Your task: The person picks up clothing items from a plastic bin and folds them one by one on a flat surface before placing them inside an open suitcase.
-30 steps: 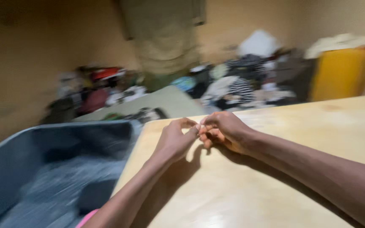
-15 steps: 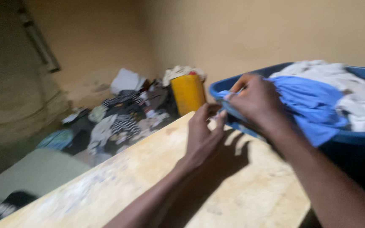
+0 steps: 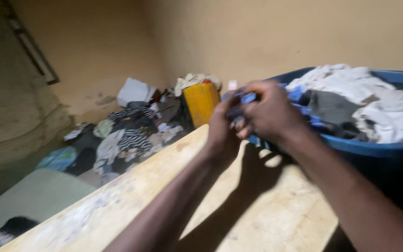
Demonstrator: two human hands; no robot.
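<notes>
Blue cloth (image 3: 248, 98) is pinched by both left hand (image 3: 224, 130) and right hand (image 3: 269, 112) (blurred) beside the yellow canister (image 3: 201, 101).

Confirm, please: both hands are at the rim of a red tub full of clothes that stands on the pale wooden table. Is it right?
Not quite: the tub is blue, not red, as the head view shows. The rest holds: the left hand and right hand are together at its rim, gripping blue cloth, and the tub stands on the pale wooden table.

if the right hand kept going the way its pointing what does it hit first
Likely the blue cloth that the right hand already grips, then the left hand beside it; motion blur makes depth unsure.
</notes>
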